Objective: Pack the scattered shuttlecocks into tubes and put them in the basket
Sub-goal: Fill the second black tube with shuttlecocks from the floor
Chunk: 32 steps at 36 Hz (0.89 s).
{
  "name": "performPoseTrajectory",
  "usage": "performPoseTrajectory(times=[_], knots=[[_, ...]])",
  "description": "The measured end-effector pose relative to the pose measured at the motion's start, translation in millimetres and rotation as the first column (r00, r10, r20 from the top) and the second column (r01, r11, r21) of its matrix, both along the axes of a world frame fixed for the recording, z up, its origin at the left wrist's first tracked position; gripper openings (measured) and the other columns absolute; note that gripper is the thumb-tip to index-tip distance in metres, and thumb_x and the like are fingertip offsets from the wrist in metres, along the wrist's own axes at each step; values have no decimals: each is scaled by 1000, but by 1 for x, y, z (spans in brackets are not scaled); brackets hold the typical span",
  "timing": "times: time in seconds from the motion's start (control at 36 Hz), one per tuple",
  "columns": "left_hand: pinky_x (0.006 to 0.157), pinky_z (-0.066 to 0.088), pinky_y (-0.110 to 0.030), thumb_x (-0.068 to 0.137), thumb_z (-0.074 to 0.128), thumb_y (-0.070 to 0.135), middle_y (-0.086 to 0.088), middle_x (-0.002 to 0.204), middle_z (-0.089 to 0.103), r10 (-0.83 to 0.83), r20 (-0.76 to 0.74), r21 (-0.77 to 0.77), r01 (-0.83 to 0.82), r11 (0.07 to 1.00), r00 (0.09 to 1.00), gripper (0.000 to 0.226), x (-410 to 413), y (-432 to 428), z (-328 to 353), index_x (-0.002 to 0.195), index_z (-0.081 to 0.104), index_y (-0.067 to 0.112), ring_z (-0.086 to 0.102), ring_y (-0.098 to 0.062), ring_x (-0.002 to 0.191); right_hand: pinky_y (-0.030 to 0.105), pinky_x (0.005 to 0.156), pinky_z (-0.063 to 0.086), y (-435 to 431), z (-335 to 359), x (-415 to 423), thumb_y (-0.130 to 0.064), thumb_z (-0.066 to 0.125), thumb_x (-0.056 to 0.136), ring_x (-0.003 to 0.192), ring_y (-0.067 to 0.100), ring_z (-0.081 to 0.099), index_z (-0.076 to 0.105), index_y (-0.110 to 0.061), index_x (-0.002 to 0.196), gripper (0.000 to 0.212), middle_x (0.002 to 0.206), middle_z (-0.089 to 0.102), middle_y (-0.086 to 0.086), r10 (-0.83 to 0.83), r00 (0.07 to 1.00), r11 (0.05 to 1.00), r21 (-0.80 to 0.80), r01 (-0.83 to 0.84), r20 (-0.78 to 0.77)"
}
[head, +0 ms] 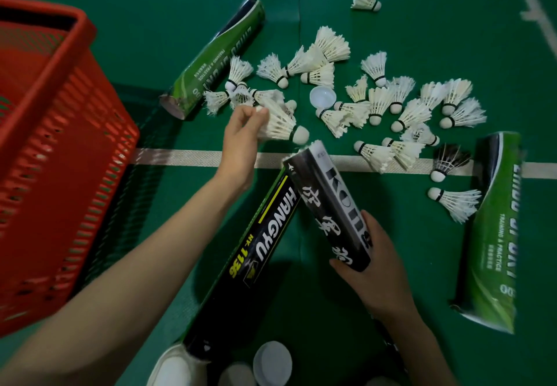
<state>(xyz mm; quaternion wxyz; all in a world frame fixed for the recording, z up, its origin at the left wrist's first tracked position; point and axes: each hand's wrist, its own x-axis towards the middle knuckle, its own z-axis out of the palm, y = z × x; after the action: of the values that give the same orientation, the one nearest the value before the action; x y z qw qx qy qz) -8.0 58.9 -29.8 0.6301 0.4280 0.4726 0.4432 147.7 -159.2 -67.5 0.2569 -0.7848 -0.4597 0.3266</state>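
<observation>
The left hand (244, 135), at the centre of the head view, has its fingers curled round the feather skirt of a white feather shuttlecock (280, 126), whose cork tip points right and down, close to the open mouth of a black and grey cardboard tube (328, 204). The right hand (370, 268), lower right of centre, grips that tube round its lower end and holds it tilted, mouth toward the upper left.

Just left of it a black cardboard tube lettered HANGYU (250, 265) runs from the bottom edge up to the centre; whether the two tubes touch I cannot tell.

A red plastic lattice basket (60, 144) fills the left side, standing on the green court floor (422, 38). One green cardboard tube (217, 57) lies slantwise in the upper centre, beside the basket, and a second green tube (494, 235) lies along the right edge.

Between these two the loose white shuttlecocks (376, 105) lie spread over the floor, most above the white court line (187, 156). Among them are a translucent white round cap (322, 97) and, at the right, a black-feathered shuttlecock (449, 162). Pale round caps (272, 361) lie at the bottom edge.
</observation>
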Motion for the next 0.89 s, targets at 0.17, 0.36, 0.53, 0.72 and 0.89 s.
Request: performPoseTrajectory(times=[0.17, 0.36, 0.53, 0.72, 0.89], knots=[[65, 44, -15, 95, 45, 5, 6, 76, 54, -196, -145, 91, 211, 973, 970, 23, -13, -26, 8, 75, 42, 14, 52, 0, 65, 33, 107, 36, -12, 8, -9, -29, 81, 72, 126, 12, 41, 26, -30, 147, 94, 142, 41, -8, 47, 999, 999, 15, -48, 21], [84, 40, -3, 102, 35, 23, 9, 131, 54, -394, -307, 121, 446, 887, 867, 29, -21, -53, 17, 128, 47, 21, 50, 10, 113, 42, 107, 39, -23, 9, -12, -33, 80, 72, 127, 14, 43, 25, -31, 147, 93, 143, 41, -7, 55, 998, 998, 5, -56, 35], [103, 15, -18, 99, 17, 47, 3, 141, 49, -416, -399, 65, 478, 876, 817, 49, -22, -67, 24, 138, 44, 37, 36, 2, 124, 42, 106, 40, -30, 10, -9, -29, 82, 70, 125, 17, 45, 27, -29, 146, 94, 141, 43, -5, 41, 997, 999, 15, -42, 59], [96, 27, -10, 90, 22, 60, 8, 137, 53, -483, -325, 55, 527, 848, 813, 57, -13, -81, 24, 136, 47, 38, 44, -3, 127, 42, 105, 41, -29, 11, -8, -29, 82, 70, 123, 18, 47, 28, -30, 145, 92, 140, 45, -4, 25, 996, 999, 44, -29, 80], [118, 16, -42, 87, 20, 73, 7, 151, 36, -528, -362, 22, 573, 819, 768, 57, -8, -76, 14, 134, 42, 51, 27, -10, 140, 39, 104, 41, -31, 9, -6, -27, 82, 70, 122, 15, 47, 31, -31, 143, 90, 137, 46, -8, 5, 999, 998, 60, -7, 33]])
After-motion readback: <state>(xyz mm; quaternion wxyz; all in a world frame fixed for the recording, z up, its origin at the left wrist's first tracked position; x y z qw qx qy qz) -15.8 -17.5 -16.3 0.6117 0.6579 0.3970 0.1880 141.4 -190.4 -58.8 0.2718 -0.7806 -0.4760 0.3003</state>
